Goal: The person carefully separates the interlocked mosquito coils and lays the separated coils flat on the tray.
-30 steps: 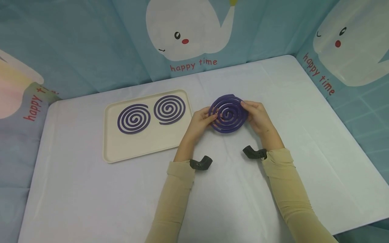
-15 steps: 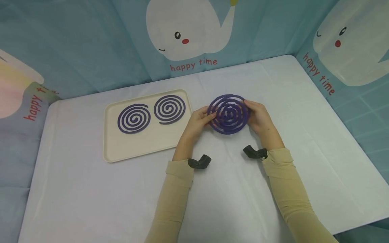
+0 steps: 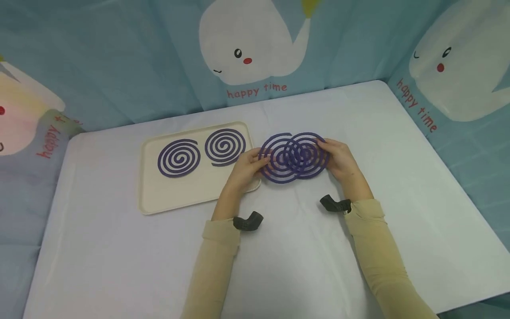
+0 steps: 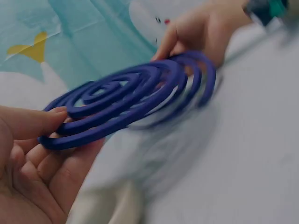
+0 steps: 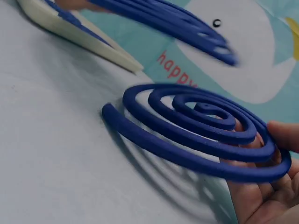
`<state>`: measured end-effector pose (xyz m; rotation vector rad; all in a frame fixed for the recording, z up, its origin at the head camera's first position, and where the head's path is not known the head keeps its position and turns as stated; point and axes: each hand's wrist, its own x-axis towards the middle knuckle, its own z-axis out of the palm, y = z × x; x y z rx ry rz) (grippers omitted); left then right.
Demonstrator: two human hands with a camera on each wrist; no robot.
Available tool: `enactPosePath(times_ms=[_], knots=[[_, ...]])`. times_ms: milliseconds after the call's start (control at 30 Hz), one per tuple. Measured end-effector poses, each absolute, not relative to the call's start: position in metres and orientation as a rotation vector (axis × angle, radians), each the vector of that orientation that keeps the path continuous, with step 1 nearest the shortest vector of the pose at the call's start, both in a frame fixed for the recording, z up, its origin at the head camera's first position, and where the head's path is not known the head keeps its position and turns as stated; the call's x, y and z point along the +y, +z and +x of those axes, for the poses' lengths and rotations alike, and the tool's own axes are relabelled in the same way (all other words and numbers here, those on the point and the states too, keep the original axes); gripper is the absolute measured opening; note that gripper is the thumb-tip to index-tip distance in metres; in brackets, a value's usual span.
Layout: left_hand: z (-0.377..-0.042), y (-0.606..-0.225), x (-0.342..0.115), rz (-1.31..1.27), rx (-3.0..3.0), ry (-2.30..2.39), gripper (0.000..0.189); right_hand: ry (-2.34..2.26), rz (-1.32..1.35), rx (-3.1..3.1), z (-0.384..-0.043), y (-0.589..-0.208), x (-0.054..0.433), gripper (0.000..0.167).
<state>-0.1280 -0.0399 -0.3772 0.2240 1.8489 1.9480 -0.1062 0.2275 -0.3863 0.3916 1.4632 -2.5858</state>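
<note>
My left hand (image 3: 244,170) pinches a purple-blue mosquito coil (image 4: 88,136) at its left edge, thumb on top and fingers beneath. My right hand (image 3: 341,161) pinches a second mosquito coil (image 5: 187,161) by its right edge. Both are held above the table, and in the head view they partly overlap. A gap shows between them in the right wrist view, where the left hand's coil (image 5: 173,23) is higher and blurred. To the left, two more mosquito coils, one on the left (image 3: 180,158) and one on the right (image 3: 224,145), lie flat on a cream tray (image 3: 179,199).
A white cloth covers the table (image 3: 119,266). Blue curtains (image 3: 167,66) printed with whales surround its back and sides. The left forearm passes close to the tray's right end. Dark curved pieces stick out at the left wrist (image 3: 248,221) and the right wrist (image 3: 335,204).
The two held coils, earlier stacked nearly as one, have come apart sideways. My left hand moved left with its coil toward the tray; my right hand stayed nearly in place. The head view shifted slightly.
</note>
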Motion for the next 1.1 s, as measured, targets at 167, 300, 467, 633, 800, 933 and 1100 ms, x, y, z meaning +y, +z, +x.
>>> enactPosePath(times_ms=[167,300,467,633,800,933,1100], knots=[[-0.116,-0.371,-0.11,0.269,2.056,1.767,0.041,-2.573,0.373,1.514,-0.105,-0.385,0.215,0.022],[-0.108,-0.366,-0.165,0.23,2.201,1.655,0.043,-2.52,0.336,1.562,-0.103,-0.381,0.202,0.023],[-0.098,-0.364,-0.213,0.172,2.291,1.605,0.045,-2.412,0.328,1.641,-0.101,-0.378,0.181,0.024],[-0.091,-0.364,-0.242,0.094,2.295,1.613,0.046,-2.342,0.292,1.677,-0.1,-0.377,0.158,0.02],[-0.09,-0.362,-0.263,0.029,2.263,1.585,0.049,-2.273,0.213,1.746,-0.102,-0.377,0.135,0.014],[-0.092,-0.362,-0.275,0.027,2.268,1.566,0.049,-2.215,0.13,1.835,-0.105,-0.375,0.116,0.031],[-0.095,-0.362,-0.282,0.05,2.394,1.44,0.048,-2.16,0.037,1.953,-0.108,-0.373,0.094,0.033]])
